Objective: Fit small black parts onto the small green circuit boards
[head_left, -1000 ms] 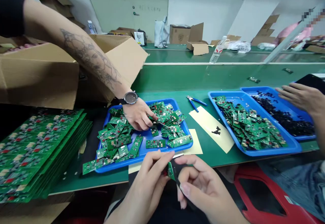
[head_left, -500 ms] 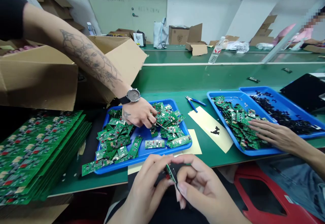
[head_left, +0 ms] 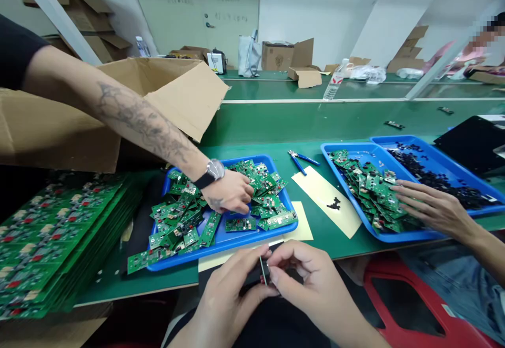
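Near the bottom centre, my left hand (head_left: 231, 290) pinches a small circuit board (head_left: 263, 270), which is seen nearly edge-on with a bit of red on it. Against the board's other side, the fingers of my right hand (head_left: 303, 279) are closed on a small dark part (head_left: 266, 269), mostly hidden by the fingertips. Just beyond my hands lies a blue tray (head_left: 236, 243) heaped with green boards (head_left: 181, 216). Some black pieces (head_left: 334, 204) rest on a yellow paper (head_left: 315, 193) to its right, close to blue-handled cutters (head_left: 303, 160).
A person's tattooed arm (head_left: 145, 122) reaches over the left tray. Another person's hand (head_left: 437, 206) touches boards in a second blue tray (head_left: 379, 236). Beyond is a tray of black parts (head_left: 485, 193). Stacked board panels (head_left: 59, 237) and an open carton (head_left: 189, 95) stand left.
My hands have turned the board more edge-on, and my right fingers have drawn in closer around it. The tattooed arm has shifted right and slightly down over the tray.
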`<state>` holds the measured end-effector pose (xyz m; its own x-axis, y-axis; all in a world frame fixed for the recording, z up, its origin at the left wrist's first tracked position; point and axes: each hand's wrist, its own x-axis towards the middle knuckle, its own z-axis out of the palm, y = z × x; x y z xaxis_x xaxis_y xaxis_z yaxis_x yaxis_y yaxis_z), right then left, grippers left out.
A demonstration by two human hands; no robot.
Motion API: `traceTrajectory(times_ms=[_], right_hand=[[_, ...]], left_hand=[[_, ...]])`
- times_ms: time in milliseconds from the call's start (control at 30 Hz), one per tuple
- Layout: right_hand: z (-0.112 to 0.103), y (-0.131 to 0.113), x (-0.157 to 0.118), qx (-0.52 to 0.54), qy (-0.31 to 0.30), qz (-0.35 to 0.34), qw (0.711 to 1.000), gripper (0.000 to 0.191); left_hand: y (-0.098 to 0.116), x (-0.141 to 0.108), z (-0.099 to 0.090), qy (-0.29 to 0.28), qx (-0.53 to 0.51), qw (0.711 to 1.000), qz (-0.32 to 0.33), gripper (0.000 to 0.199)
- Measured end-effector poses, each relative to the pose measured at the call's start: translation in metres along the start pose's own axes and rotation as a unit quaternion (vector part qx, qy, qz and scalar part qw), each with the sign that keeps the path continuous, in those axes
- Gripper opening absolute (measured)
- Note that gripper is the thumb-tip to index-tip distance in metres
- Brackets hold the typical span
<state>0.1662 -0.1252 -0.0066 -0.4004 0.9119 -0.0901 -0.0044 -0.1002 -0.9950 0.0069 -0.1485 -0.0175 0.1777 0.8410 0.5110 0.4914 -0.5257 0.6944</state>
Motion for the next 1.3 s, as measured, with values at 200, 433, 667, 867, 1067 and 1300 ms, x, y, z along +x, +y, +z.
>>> traceTrajectory(times_ms=[200, 433, 667, 867, 1067, 1300], right_hand=[[0.005, -0.004, 0.001, -0.07, 0.018, -0.096, 0.993, 0.006], [0.004, -0.006, 0.0, -0.122, 0.024, -0.124, 0.984, 0.008], [0.0, -0.016, -0.006, 0.036, -0.062, 0.047, 0.996, 0.007], [-0.002, -0.017, -0.003, 0.086, -0.077, 0.088, 0.989, 0.017], [-0.001, -0.016, -0.002, 0.022, -0.066, 0.04, 0.997, 0.01], [0.001, -0.011, -0.003, -0.262, 0.036, -0.286, 0.921, 0.013]], left_hand=[[0.003, -0.008, 0.0, -0.021, -0.188, 0.971, -0.149, 0.046], [0.002, -0.008, -0.01, -0.033, -0.18, 0.967, -0.18, 0.031], [-0.01, -0.009, -0.007, 0.007, -0.071, 0.996, -0.06, 0.034], [-0.013, -0.007, -0.009, 0.021, -0.064, 0.998, -0.016, 0.032], [-0.012, -0.008, -0.011, -0.002, -0.067, 0.998, 0.018, 0.036], [-0.011, -0.008, -0.009, -0.032, -0.021, 0.998, 0.044, 0.041]])
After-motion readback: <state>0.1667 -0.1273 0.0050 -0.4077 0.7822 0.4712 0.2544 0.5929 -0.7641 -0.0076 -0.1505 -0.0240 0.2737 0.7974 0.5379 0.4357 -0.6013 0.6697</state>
